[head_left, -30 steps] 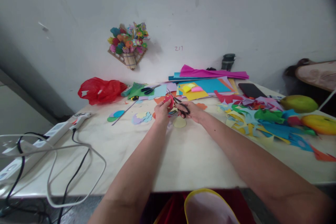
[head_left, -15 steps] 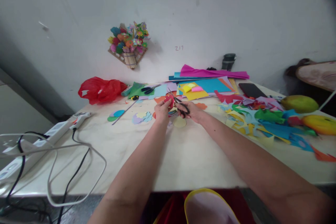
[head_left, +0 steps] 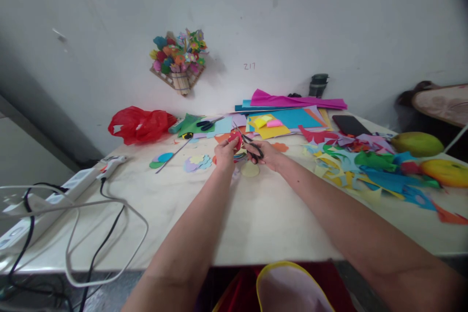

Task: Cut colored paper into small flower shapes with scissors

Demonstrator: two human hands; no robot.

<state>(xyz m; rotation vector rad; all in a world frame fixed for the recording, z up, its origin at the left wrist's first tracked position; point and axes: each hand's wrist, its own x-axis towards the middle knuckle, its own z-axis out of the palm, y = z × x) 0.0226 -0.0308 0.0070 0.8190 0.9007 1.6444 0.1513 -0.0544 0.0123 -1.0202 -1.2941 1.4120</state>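
Observation:
Near the middle of the table, my left hand (head_left: 225, 152) pinches a small piece of red paper (head_left: 237, 141). My right hand (head_left: 265, 154) is closed around the dark handles of a pair of scissors (head_left: 255, 148), whose blades point up and left beside the red paper. Just below the hands lies a pale yellow paper circle (head_left: 250, 169). Scalloped paper pieces (head_left: 198, 163) in yellow, lilac and blue lie left of my left hand. An orange scalloped piece (head_left: 280, 147) is behind my right wrist.
Colored sheets (head_left: 296, 118) and another pair of scissors (head_left: 208, 124) lie at the back. A red plastic bag (head_left: 142, 126) is back left, a power strip (head_left: 78, 181) with cables left. Paper scraps (head_left: 380, 161), a phone (head_left: 351, 126) and mangoes (head_left: 417, 144) are right.

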